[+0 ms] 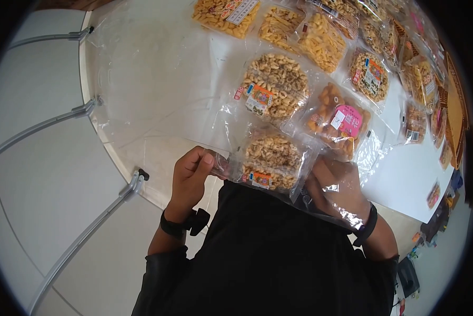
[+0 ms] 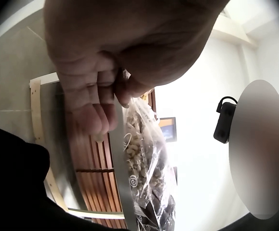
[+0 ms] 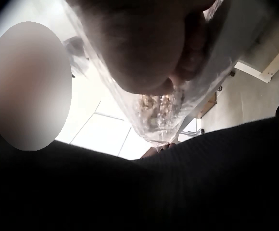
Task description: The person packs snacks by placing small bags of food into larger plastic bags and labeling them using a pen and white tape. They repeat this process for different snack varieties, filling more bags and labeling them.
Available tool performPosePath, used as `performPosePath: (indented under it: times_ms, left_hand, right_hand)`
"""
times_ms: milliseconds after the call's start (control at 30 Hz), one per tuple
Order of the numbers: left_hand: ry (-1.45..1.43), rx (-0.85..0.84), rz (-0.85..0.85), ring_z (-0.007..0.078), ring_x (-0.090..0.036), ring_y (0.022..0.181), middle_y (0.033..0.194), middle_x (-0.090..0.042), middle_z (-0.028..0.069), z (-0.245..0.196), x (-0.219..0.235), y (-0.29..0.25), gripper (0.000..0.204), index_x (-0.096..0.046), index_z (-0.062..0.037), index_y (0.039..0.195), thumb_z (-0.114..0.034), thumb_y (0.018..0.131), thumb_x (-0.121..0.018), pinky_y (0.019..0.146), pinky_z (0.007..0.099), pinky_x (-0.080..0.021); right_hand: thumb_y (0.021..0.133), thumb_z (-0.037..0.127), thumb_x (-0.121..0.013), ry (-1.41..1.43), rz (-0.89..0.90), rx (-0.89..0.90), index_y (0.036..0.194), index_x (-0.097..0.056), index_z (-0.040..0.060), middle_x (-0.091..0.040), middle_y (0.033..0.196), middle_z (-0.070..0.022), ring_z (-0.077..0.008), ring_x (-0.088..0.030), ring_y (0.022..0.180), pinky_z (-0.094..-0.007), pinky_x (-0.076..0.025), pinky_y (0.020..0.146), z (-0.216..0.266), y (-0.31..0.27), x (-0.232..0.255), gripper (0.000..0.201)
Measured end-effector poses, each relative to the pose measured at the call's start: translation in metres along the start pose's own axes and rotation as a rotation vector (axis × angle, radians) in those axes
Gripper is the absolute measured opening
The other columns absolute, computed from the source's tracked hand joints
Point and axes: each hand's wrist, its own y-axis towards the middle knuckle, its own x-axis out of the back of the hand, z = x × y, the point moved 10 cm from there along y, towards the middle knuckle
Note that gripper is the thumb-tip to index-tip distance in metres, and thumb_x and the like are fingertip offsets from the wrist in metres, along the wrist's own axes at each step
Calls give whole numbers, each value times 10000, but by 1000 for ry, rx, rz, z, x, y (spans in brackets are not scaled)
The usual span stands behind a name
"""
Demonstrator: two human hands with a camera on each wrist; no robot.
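Observation:
A clear snack packet (image 1: pixel 272 158) of light puffed pieces with dark bits and an orange label is held in front of the black shirt. My left hand (image 1: pixel 190 176) pinches clear plastic at its left edge between thumb and fingers. In the left wrist view the packet (image 2: pixel 146 159) hangs edge-on below the left hand (image 2: pixel 125 53). My right hand (image 1: pixel 339 187) shows through clear film and grips the packet's right side; its fingertips are partly hidden. The right wrist view shows the right hand (image 3: pixel 144 48) with clear plastic (image 3: pixel 154 127) around it.
A similar round snack packet (image 1: pixel 276 87) and a pink-labelled packet (image 1: pixel 339 121) lie just beyond on the white table (image 1: pixel 141 68). Several more snack packets (image 1: pixel 320 42) fill the far right. Metal table legs (image 1: pixel 83 247) stand at left.

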Motion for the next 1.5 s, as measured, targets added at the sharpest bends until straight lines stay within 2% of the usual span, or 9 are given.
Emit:
performPosePath:
  times_ms: [67, 267, 367, 500, 733, 833, 1000, 1133, 1500]
  left_hand:
    - [15, -14, -11, 152, -668, 765, 878, -683, 98, -3, 3, -2, 243, -589, 21, 945, -175, 1055, -498, 732, 303, -556]
    - [29, -9, -11, 151, -663, 769, 865, -660, 81, -5, 1, -5, 227, -585, 19, 963, -179, 1050, -518, 738, 303, -563]
    - [-44, 6, 2, 153, -663, 781, 873, -658, 80, -4, 0, -6, 235, -578, 21, 995, -200, 1050, -518, 748, 311, -574]
    - [-76, 15, 14, 173, -660, 818, 910, -640, 90, -3, -3, -6, 305, -554, 3, 988, -285, 1058, -481, 753, 347, -575]
    - [-21, -9, -1, 210, -672, 848, 948, -642, 118, -13, -15, 0, 372, -537, 0, 1006, -355, 1068, -443, 744, 368, -577]
    - [-30, -36, 7, 172, -681, 860, 990, -674, 107, -10, -13, 0, 395, -569, 35, 1136, -326, 1076, -419, 751, 319, -594]
    - [-46, -64, 48, 194, -679, 922, 1115, -632, 134, -9, -16, -6, 380, -455, 31, 1259, -167, 978, -618, 792, 332, -600]
    - [21, -80, 85, 209, -673, 969, 1160, -604, 154, -12, -20, -7, 553, -386, 31, 1302, -5, 864, -722, 824, 342, -598]
    - [2, -6, -72, 204, -691, 859, 1004, -650, 146, 1, -16, -8, 406, -436, 28, 1211, -130, 936, -690, 759, 341, -609]
  right_hand:
    - [767, 50, -694, -136, 75, -22, 986, -600, 15, -619, 787, -120, -311, -664, 692, -424, -525, 585, 6, 6, -7, 241]
    - [722, -20, -685, -19, 93, 15, 1054, -592, -10, -609, 751, -148, -341, -642, 685, -442, -495, 599, -3, 3, -11, 345]
    - [721, -30, -682, 27, -135, 91, 980, -590, 10, -609, 750, -142, -338, -642, 683, -435, -494, 597, 4, 0, 6, 278]
    - [789, 67, -695, 13, 155, 111, 899, -577, 62, -578, 760, -123, -317, -622, 655, -423, -494, 600, 12, 5, -5, 161]
    - [792, 116, -709, -118, 203, 28, 948, -581, 69, -568, 779, -119, -326, -619, 671, -428, -502, 606, 13, 12, -9, 207]
    - [792, 109, -709, -78, 181, 47, 996, -593, 69, -573, 787, -116, -334, -621, 682, -437, -508, 618, 14, 12, -5, 238]
    - [776, 89, -680, -3, 81, 119, 1195, -610, 104, -581, 788, -97, -286, -650, 637, -399, -533, 571, 11, 2, 2, 425]
    - [784, 77, -673, -133, 197, 157, 1149, -621, 108, -563, 779, -105, -306, -641, 689, -411, -521, 624, 14, -4, -6, 369]
    - [807, 84, -595, -153, 58, 154, 1235, -640, 124, -581, 740, -86, -266, -649, 640, -383, -545, 610, 12, 1, 2, 432]
